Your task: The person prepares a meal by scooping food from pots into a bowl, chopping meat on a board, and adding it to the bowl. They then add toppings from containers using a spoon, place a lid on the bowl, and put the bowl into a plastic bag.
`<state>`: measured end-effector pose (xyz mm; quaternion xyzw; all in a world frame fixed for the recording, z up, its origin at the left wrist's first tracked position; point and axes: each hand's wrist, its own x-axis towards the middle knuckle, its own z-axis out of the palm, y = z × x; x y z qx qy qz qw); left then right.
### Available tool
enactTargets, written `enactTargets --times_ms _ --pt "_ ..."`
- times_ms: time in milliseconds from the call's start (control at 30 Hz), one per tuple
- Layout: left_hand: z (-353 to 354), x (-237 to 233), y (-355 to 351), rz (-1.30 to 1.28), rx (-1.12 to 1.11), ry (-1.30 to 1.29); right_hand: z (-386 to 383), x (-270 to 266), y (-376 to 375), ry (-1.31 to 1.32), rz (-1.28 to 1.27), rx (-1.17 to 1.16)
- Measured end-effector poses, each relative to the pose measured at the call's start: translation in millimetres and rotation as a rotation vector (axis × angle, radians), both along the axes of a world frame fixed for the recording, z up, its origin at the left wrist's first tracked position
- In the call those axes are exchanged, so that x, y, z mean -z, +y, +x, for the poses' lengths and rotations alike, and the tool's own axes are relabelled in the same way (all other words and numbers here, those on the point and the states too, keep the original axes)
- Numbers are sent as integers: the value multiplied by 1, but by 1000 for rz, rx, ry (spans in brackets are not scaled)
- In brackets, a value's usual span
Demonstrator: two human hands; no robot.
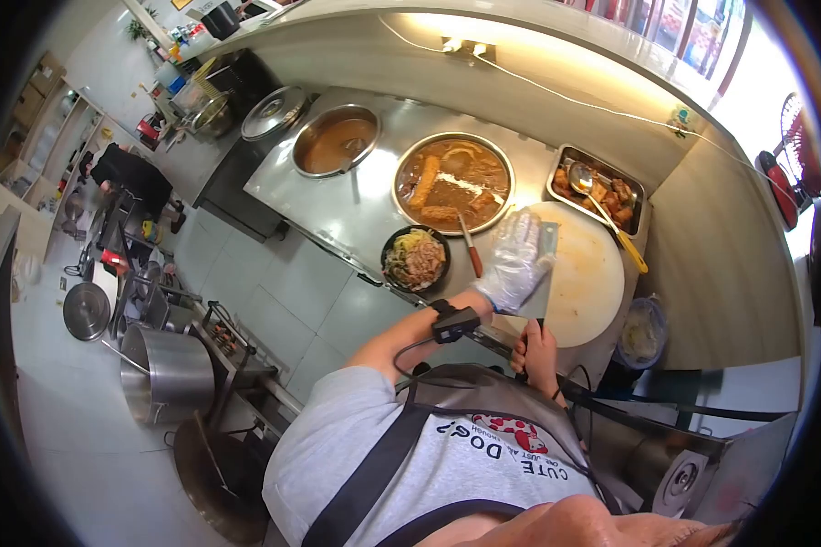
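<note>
My left hand (517, 262) wears a clear plastic glove and lies flat on the blade of a cleaver (547, 239), over a round white cutting board (586, 273). A black device is strapped to that wrist. My right hand (538, 351), bare, grips the cleaver's dark handle close to my body. To the left of the board stands a black bowl (417, 259) filled with noodles and meat.
A wide pan of brown stew (452, 182) holds a red-handled ladle (471, 250). A metal tray of braised pieces (597, 189) has a yellow-handled ladle. A broth pot (336, 139) and lid (274, 111) sit far left. A lined bin (643, 333) stands right. Steel pots (164, 372) and a person in black (132, 173) are left.
</note>
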<state>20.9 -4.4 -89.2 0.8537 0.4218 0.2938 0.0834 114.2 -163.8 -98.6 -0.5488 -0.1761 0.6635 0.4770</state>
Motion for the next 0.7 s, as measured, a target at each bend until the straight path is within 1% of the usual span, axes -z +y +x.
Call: enactTargets --times_ms 33,100,167,233,267,333,367,500,567,700 --pt "-20 -4 1 8 -5 4 -14 -4 6 4 8 -5" --pt "-68 -13 1 18 -94 103 -41 -8 16 87 -51 -147" --pt "-110 3 5 6 -137 123 -68 3 29 128 -51 -186" --pt "-149 13 9 -92 -100 162 -94 11 41 158 -135 -281" --pt "-165 25 13 -108 -116 207 -106 16 45 166 -140 -293" --pt "-187 32 17 -161 -87 247 -126 18 49 205 -145 -271" --pt "-196 32 18 -186 -64 258 -134 19 51 242 -159 -256" --pt "-216 39 28 -208 37 296 -156 23 54 224 -167 -196" --pt "-220 40 31 -247 22 327 -159 21 51 153 -160 -175" --pt "-226 31 27 -245 39 328 -153 18 38 119 -143 -184"
